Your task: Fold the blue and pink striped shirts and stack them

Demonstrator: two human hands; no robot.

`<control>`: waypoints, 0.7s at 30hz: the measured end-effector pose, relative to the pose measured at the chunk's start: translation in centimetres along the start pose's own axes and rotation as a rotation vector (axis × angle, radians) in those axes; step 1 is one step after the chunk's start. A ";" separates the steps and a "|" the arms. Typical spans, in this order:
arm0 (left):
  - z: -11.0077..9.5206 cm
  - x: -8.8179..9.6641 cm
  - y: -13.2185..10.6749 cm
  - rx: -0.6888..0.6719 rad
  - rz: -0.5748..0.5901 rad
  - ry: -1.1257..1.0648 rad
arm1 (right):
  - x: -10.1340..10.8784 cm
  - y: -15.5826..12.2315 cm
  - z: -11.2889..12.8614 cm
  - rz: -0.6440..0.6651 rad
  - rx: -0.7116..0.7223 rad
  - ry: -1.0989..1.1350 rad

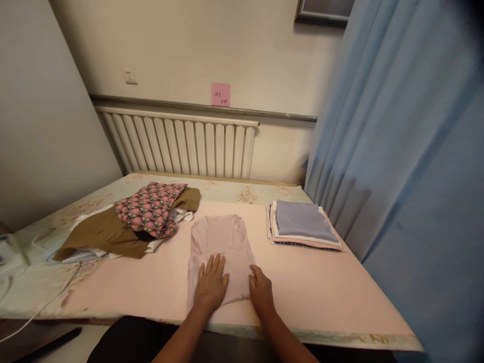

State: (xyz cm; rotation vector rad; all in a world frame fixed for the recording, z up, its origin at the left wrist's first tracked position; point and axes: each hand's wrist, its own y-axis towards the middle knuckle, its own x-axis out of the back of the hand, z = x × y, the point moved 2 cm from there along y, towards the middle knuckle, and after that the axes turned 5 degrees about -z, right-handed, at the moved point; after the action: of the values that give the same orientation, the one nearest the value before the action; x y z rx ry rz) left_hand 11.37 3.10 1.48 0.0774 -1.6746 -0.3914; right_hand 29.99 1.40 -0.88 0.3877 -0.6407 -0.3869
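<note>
A pale pink long-sleeved top [234,267] lies on the pink cloth with its neckline away from me. Its sides are folded inward, the left sleeve running down along the body. My left hand [212,285] rests flat on the front of the top, fingers spread. At the right edge of the top is my right hand [260,288], its fingers curled against the thumb around the fabric edge. The fingertips partly hide the bit of edge between them.
To the left lies a loose heap of clothes with a red floral garment [151,206] over an olive one [106,234]. A stack of folded clothes [302,222] sits at the right. A radiator [181,141] stands behind, a blue curtain [363,136] at right, a white cable [49,305] at left.
</note>
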 end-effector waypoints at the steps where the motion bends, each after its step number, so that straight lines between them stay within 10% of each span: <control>1: 0.0 0.0 0.0 0.000 -0.002 0.000 | 0.0 0.0 0.0 0.001 0.001 0.000; 21: -0.1 0.1 0.0 0.004 0.006 0.000 | 0.1 0.0 0.1 0.027 -0.016 -0.007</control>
State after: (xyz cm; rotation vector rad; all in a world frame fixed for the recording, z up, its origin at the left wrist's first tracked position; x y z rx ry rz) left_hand 11.44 3.09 1.56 0.0756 -1.6749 -0.3841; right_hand 29.96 1.37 -0.72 0.3619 -0.6491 -0.3672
